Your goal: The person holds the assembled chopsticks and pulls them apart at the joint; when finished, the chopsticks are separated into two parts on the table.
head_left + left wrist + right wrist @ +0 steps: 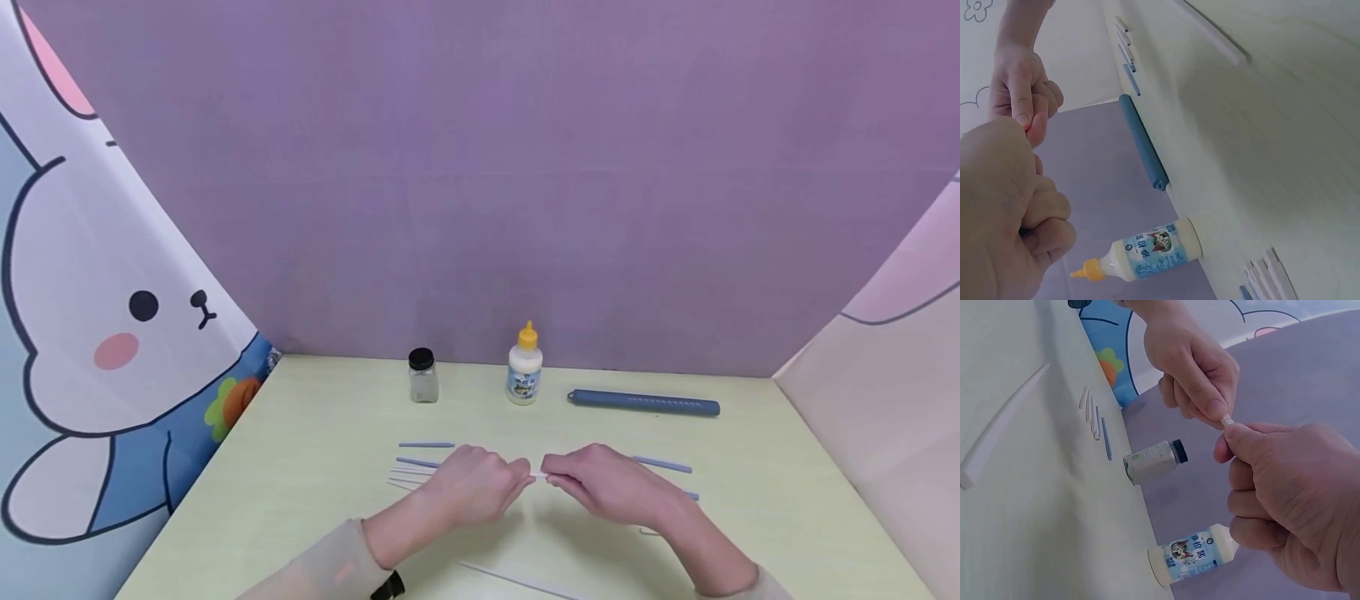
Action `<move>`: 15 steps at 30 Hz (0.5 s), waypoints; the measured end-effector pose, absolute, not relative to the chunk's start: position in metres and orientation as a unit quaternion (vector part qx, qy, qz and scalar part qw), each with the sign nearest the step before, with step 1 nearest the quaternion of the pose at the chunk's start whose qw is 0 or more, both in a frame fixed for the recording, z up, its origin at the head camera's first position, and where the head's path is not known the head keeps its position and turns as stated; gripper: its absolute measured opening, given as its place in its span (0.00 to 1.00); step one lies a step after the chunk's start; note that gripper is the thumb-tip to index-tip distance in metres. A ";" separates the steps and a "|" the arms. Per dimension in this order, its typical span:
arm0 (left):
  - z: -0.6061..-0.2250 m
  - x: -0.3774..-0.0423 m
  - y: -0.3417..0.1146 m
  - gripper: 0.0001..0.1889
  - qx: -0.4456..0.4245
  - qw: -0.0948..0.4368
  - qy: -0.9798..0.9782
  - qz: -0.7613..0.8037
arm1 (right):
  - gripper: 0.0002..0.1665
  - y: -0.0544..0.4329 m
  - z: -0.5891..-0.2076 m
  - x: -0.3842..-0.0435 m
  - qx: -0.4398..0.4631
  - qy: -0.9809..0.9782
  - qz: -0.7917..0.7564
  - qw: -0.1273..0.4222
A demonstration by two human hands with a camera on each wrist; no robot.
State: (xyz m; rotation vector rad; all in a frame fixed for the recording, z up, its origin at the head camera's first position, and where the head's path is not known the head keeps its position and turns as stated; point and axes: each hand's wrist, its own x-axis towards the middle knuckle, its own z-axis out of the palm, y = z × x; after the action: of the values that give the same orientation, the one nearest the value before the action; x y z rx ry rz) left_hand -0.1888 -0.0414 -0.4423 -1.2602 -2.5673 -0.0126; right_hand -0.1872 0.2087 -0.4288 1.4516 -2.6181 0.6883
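Both hands are raised over the table, knuckles outward and thumbs facing each other. My left hand [480, 483] pinches one end of a short, thin white stick [1227, 420]. The other end is pinched by my right hand [607, 483], so only a small length shows in the gap between the thumbs. The rest of the stick is hidden inside the fingers. On the table below and in front of the hands lies a longer white stick [517, 579]. Beyond the left hand, thin blue sticks [426, 445] and several white sticks [1266, 278] lie side by side.
At the back stand a small clear jar [423, 385] with a black lid and a white glue bottle [524, 375] with a yellow nozzle. A dark blue rod [643, 402] lies right of the bottle. More blue sticks [663, 464] lie past the right hand.
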 end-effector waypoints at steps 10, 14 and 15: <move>-0.439 -0.186 -0.044 0.19 -0.419 0.102 -0.901 -0.036 | 0.13 0.205 -0.434 -0.186 0.468 -0.857 0.209 0.051; -0.440 -0.186 -0.044 0.20 -0.422 0.110 -0.899 -0.035 | 0.12 0.205 -0.433 -0.185 0.461 -0.861 0.209 0.043; -0.440 -0.187 -0.044 0.20 -0.424 0.116 -0.898 -0.032 | 0.12 0.205 -0.431 -0.184 0.458 -0.863 0.207 0.042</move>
State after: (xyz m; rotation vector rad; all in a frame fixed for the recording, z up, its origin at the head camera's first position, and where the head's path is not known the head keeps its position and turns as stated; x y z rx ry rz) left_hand -0.1870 -0.0442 -0.4399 -1.2429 -2.6293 -0.0938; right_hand -0.1841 0.2049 -0.4314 1.4028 -2.6425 0.6340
